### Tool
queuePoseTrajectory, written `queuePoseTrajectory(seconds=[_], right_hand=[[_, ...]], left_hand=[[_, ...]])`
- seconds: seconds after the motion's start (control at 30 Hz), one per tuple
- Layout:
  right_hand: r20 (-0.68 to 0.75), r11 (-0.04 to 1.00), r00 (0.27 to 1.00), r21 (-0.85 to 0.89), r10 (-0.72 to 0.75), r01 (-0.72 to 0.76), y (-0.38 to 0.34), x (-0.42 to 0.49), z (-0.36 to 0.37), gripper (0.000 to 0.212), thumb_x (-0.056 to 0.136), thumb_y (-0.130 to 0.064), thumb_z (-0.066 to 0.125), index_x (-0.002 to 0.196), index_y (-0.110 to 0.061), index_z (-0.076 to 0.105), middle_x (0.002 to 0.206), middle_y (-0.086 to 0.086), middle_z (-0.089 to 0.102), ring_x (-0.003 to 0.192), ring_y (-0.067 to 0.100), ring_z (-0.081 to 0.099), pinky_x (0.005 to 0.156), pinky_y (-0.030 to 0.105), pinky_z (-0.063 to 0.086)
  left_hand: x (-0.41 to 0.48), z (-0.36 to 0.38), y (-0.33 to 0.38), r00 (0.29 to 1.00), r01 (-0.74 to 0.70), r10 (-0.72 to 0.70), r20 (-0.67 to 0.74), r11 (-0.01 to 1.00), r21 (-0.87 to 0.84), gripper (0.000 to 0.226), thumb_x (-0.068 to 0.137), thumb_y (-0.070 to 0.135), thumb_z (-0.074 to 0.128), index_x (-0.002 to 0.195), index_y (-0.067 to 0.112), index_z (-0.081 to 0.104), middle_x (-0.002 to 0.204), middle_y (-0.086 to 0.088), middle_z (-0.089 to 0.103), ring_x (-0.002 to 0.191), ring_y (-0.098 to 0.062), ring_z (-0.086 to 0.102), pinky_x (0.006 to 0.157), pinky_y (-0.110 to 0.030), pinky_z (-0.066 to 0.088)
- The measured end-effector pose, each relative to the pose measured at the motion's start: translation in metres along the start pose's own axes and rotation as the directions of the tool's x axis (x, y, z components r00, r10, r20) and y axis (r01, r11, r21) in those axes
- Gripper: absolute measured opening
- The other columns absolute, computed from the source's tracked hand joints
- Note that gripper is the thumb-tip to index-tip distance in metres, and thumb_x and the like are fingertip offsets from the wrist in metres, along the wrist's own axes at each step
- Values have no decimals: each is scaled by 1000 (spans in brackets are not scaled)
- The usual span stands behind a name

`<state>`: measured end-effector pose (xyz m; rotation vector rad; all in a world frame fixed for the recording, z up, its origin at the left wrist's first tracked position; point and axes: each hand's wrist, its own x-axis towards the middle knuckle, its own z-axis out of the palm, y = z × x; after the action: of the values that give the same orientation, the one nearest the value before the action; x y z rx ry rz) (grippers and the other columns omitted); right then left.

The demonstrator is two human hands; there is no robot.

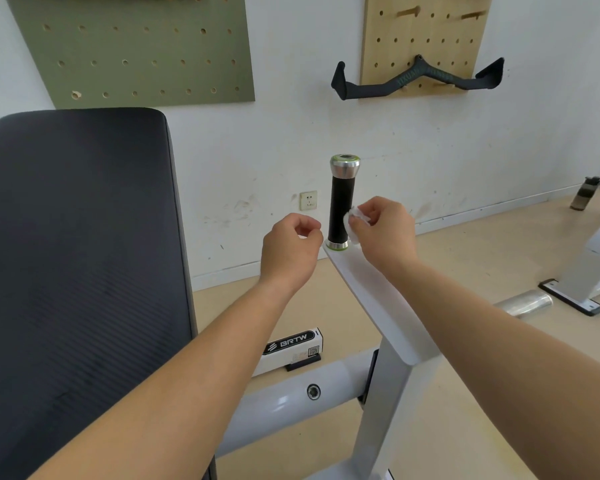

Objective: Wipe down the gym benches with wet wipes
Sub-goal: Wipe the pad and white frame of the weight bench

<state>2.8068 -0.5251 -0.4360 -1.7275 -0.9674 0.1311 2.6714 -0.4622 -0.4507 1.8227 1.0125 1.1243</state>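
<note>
Wet wipe (353, 226), one, in right hand (383, 233)

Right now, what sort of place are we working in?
Most likely a gym or training room: a black padded bench back, a cable-attachment bar hung on a wooden pegboard, and an upright grip handle against which the right hand holds a wet wipe.

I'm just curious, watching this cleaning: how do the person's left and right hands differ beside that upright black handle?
The right hand pinches a white wipe against the black handle; the left hand holds nothing, fingers curled. The right hand is on the handle's right side, the left hand on its left, slightly lower. Both are raised near the handle's lower half.
</note>
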Motion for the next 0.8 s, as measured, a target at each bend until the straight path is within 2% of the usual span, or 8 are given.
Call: queuePoseTrajectory(seconds=[0.13,0.3,0.4,0.43,0.57,0.67,0.73,0.8], right_hand=[[122,997,992,-74,38,-29,4,-6,-3,8,90,-22,70,86,-14,70,75,-4,65,67,11,58,58,21,46],[118,990,992,136,-51,34,-4,-17,-3,10,93,-28,68,92,-23,77,80,1,73,76,15,67,69,27,51],[187,970,980,242,-60,13,-11,-20,-6,22,98,-20,61,83,-26,77,89,9,75,91,29,70,88,43,59],[217,964,974,265,-69,9,-13,-20,-9,26,98,-15,59,82,-25,77,93,13,75,94,33,69,88,43,59],[315,958,946,286,-82,-13,-18,-17,-19,30,100,-11,55,88,-28,75,98,12,74,85,17,68,67,20,54],[253,985,965,172,-70,26,-14,-11,-20,21,101,-25,55,109,-25,74,99,-5,72,90,10,64,73,24,47],[144,991,987,122,-69,51,-11,-8,-20,25,99,-16,49,104,-27,72,97,-12,69,88,11,65,74,26,47],[82,995,995,89,-50,42,-7,-8,-19,31,96,-10,45,101,-27,71,98,-13,66,89,14,66,79,28,52]], left_hand=[[-7,15,-1,1000,-3,4,26,999,-32,10,91,20,65,92,30,65,90,13,69,87,-15,69,79,-32,54],[-12,16,4,1000,-14,18,20,987,-159,12,93,11,67,92,23,70,85,3,74,73,-14,73,74,-37,60],[-6,13,7,998,-51,45,-40,984,-168,8,86,13,74,90,20,73,85,5,75,82,-12,72,80,-37,60],[-4,12,8,997,-61,52,-65,987,-148,9,84,15,77,87,21,71,86,8,74,84,-9,71,81,-35,59],[0,17,13,981,-147,126,-149,980,-133,18,83,17,79,91,25,65,88,13,69,77,-2,68,70,-16,52],[8,23,19,964,-220,198,-175,969,-113,10,85,20,75,86,26,68,82,15,70,77,-4,68,71,-26,57],[18,24,25,958,-221,190,-216,967,-127,13,84,22,75,81,31,68,79,14,71,77,-10,69,73,-37,59],[28,23,31,946,-233,195,-260,965,-123,12,84,24,77,80,30,67,80,11,71,76,-13,69,74,-35,58]])
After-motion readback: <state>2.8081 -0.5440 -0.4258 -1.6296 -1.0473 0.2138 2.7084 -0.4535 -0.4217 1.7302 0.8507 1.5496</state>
